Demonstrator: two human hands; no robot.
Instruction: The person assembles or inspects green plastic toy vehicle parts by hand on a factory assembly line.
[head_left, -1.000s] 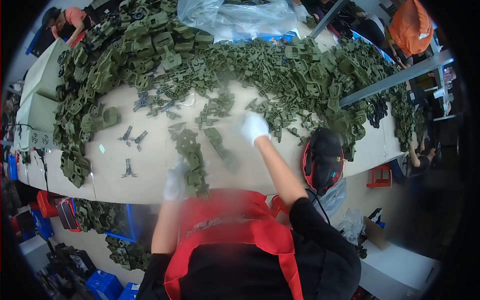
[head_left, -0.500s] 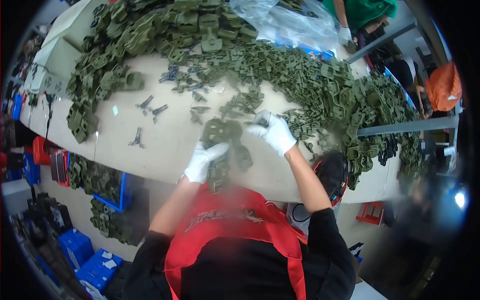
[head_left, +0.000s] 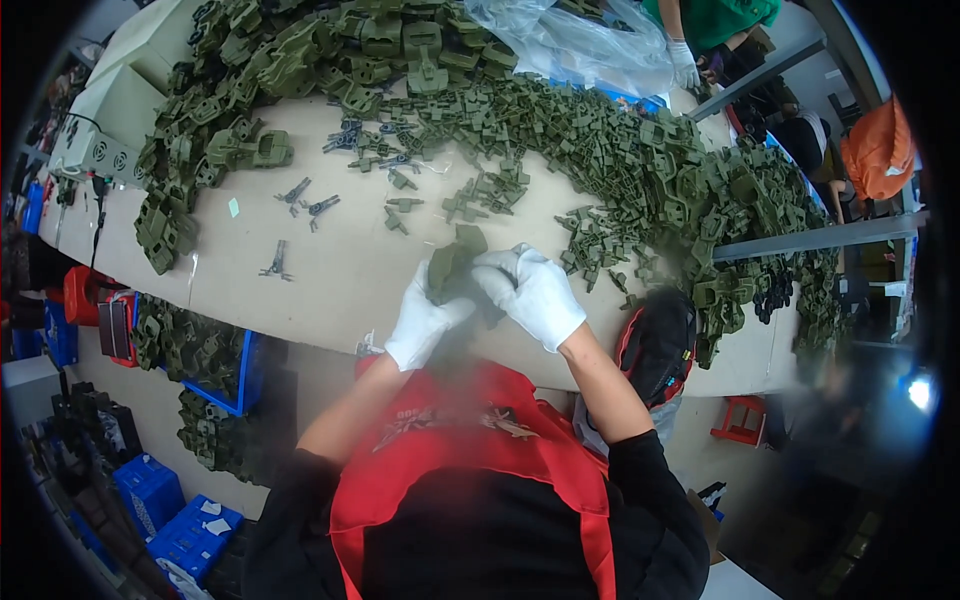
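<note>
Over the near edge of the table, my left hand [head_left: 425,318], in a white glove, is closed around an olive-green moulded plastic part [head_left: 457,262]. Its thumb lies across the lower half of the part. My right hand [head_left: 535,298], gloved too, has its fingers bent and pinched against the part's right side; what is between those fingertips is hidden. Blur covers the lower end of the part. Just beyond my hands lie a few small green plastic pieces [head_left: 403,204]. Grey-blue clip-like pieces [head_left: 275,260] rest to the left.
Larger green parts [head_left: 300,60] are heaped at the far left, and a bank of small green pieces [head_left: 600,150] curves to the right. A metal bar [head_left: 820,240] crosses there. A black-and-red bag [head_left: 660,345] sits by my right forearm. A co-worker's gloved hand [head_left: 684,65] shows beyond clear plastic [head_left: 580,45].
My right hand has come down and in, from apart to touching the green part. The part has turned in my left hand, which has shifted slightly right and its holes no longer show.
</note>
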